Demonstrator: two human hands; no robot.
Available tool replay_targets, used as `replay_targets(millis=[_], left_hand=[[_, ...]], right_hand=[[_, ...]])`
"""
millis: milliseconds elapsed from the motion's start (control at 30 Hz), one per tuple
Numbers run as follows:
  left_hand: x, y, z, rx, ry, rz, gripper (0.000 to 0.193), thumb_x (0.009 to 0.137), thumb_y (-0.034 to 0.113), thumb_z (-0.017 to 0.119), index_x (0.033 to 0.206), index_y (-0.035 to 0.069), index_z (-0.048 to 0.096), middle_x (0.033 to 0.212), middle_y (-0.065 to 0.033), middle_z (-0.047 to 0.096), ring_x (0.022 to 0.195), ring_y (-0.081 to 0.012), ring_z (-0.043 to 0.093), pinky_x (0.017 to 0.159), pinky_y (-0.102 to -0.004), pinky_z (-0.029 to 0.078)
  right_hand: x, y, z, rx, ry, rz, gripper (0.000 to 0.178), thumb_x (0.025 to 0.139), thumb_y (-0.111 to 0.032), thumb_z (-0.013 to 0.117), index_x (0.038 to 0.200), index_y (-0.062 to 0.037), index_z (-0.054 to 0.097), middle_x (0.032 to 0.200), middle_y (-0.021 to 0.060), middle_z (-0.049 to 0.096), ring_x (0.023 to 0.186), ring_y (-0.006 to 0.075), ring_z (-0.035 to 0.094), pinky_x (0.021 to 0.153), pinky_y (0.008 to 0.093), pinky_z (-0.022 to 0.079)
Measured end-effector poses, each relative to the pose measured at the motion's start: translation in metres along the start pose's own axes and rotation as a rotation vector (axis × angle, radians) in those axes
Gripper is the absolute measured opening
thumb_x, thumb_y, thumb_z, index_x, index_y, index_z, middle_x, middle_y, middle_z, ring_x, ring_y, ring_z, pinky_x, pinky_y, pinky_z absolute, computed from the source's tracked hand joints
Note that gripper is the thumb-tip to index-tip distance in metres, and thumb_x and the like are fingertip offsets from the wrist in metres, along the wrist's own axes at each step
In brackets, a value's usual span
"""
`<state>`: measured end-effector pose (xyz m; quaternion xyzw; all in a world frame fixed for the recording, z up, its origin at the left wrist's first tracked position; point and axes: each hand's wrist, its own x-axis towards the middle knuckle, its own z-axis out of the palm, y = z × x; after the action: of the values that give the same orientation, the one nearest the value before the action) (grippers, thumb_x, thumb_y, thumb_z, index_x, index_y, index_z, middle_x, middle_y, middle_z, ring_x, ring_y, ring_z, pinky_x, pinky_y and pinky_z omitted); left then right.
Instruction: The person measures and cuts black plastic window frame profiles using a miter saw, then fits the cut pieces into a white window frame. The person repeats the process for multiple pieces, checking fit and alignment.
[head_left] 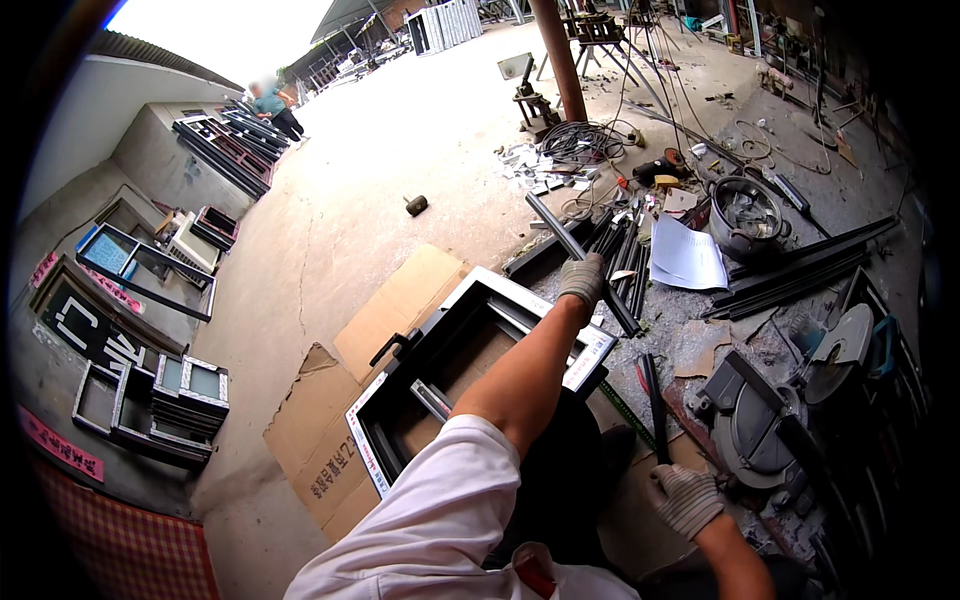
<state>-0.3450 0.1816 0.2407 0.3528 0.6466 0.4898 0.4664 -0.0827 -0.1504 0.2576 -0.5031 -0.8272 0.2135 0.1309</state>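
Observation:
My left hand [582, 278], in a pale knit glove, is closed around a long grey metal profile [560, 228], which slants over the far corner of a window frame. The white-and-black window frame [478, 285] lies on flattened cardboard in front of me, with a black handle [388, 348] on its left side. My gloved right hand [688, 500] is low on the right, its fingers closed at the near end of a short black bar [654, 400]. Beside that bar runs a narrow green strip [630, 415]. My left forearm hides part of the frame.
A cut-off saw [750, 420] stands close on the right. Beyond it are dark profiles [800, 285], a metal pot [748, 215] of scraps and white paper sheets [688, 255]. A mallet [416, 206] lies on the floor. Frames [190, 390] stack at left; a person [275, 108] is far off.

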Motion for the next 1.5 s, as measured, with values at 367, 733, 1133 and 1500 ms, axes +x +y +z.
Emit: replay_targets(millis=[367,733,1133,1500], left_hand=[[-0.011,0.008,0.001,-0.010,0.036,0.000,0.034,0.086,0.030,0.060,0.082,-0.004,0.064,0.070,-0.0142,0.060,0.065,-0.0248,0.060,0.063,-0.0434,0.049],[-0.009,0.007,-0.002,-0.011,0.044,-0.005,0.034,0.086,0.029,0.058,0.084,-0.004,0.065,0.073,-0.0147,0.061,0.068,-0.0245,0.059,0.065,-0.0433,0.049],[-0.012,0.006,0.002,0.109,0.078,0.019,0.044,0.088,0.034,0.057,0.098,-0.007,0.068,0.084,-0.0237,0.069,0.079,-0.0335,0.069,0.074,-0.0454,0.053],[-0.011,0.008,0.001,0.027,0.072,-0.014,0.038,0.087,0.030,0.060,0.094,-0.006,0.068,0.082,-0.0197,0.067,0.078,-0.0286,0.067,0.072,-0.0445,0.053]], right_hand=[[-0.002,0.002,0.003,-0.023,0.002,-0.011,0.019,0.094,-0.027,0.067,0.090,-0.0086,0.063,0.078,0.0167,0.066,0.073,0.0366,0.068,0.067,0.0487,0.055],[-0.001,0.002,0.004,-0.021,-0.003,-0.013,0.019,0.093,-0.027,0.067,0.091,-0.0086,0.063,0.079,0.0165,0.067,0.075,0.0365,0.068,0.068,0.0484,0.055],[-0.001,0.002,0.002,-0.003,-0.004,0.005,0.017,0.092,-0.026,0.068,0.092,-0.0094,0.064,0.081,0.0153,0.068,0.076,0.0360,0.069,0.070,0.0480,0.056],[-0.001,0.006,0.008,-0.048,0.011,-0.004,0.019,0.093,-0.028,0.067,0.093,-0.0090,0.065,0.082,0.0152,0.069,0.076,0.0366,0.069,0.069,0.0484,0.055]])
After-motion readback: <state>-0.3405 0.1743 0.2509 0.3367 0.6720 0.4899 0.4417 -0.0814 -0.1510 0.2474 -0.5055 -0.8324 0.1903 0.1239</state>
